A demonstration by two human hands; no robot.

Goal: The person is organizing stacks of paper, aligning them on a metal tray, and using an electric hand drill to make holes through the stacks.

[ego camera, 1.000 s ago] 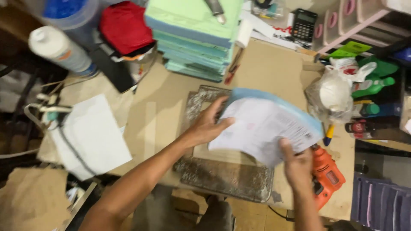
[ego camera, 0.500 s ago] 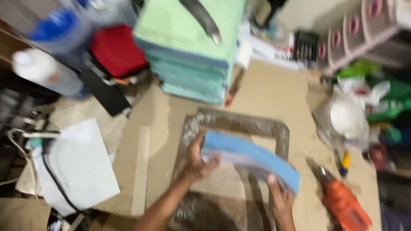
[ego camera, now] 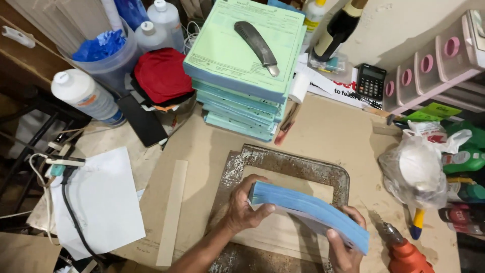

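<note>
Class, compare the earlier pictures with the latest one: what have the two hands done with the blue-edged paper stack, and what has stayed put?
The blue-edged stack of paper sheets, earlier tilted up showing its printed white face, is now turned edge-on and lowered over the rusty metal frame. The left hand and right hand keep gripping its ends. The green pad pile and orange drill stayed put.

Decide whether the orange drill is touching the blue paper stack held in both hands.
Cannot tell. In the head view the orange drill sits right by the blue paper stack's lower corner, but the right hand hides any gap.
</note>
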